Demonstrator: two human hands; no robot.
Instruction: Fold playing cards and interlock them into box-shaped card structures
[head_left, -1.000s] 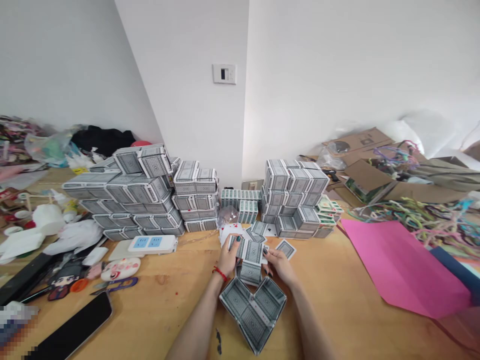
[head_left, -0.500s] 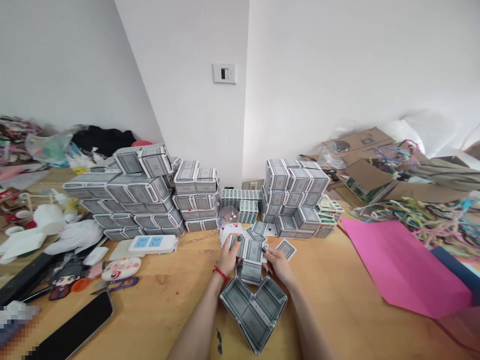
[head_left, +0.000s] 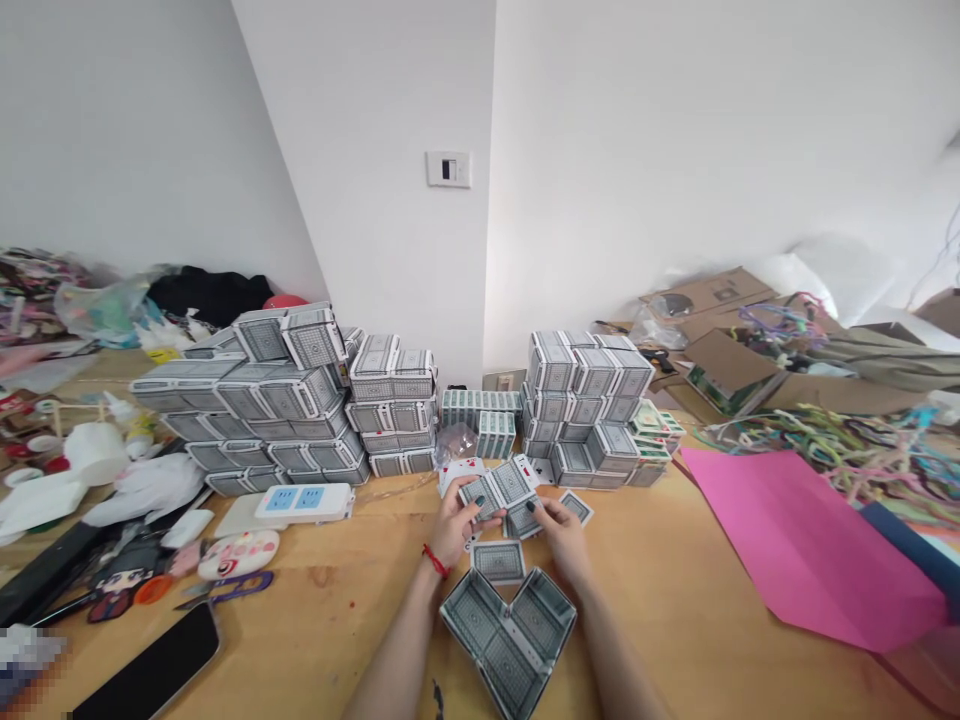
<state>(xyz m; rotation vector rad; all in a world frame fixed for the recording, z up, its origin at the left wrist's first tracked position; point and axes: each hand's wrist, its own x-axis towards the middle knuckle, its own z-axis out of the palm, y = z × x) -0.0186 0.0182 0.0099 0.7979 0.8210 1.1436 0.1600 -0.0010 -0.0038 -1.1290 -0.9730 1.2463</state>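
Observation:
Between my two hands is a joined piece of folded playing cards (head_left: 513, 482) with grey patterned backs. My left hand (head_left: 452, 528), with a red string bracelet at the wrist, pinches its left end. The fingers of my right hand (head_left: 559, 528) are closed on its lower right part. Just below them a single card (head_left: 497, 562) lies back up. Nearest to me sits an open heart-shaped box (head_left: 510, 640) built of the same cards. Face-up cards (head_left: 459, 472) lie partly hidden behind my hands, and another loose card (head_left: 576, 507) rests to the right.
Stacked card-built blocks (head_left: 262, 400) rise at the back left, with more card blocks (head_left: 589, 365) at the back right. A power strip (head_left: 304, 502), scissors (head_left: 232, 588) and a phone (head_left: 154, 665) lie left. Pink paper (head_left: 810, 550) and colourful wires (head_left: 817, 440) lie right.
The held card piece has tilted, its lower flap swinging to the right. More of the single card above the heart-shaped box now shows. The camera view has shifted slightly.

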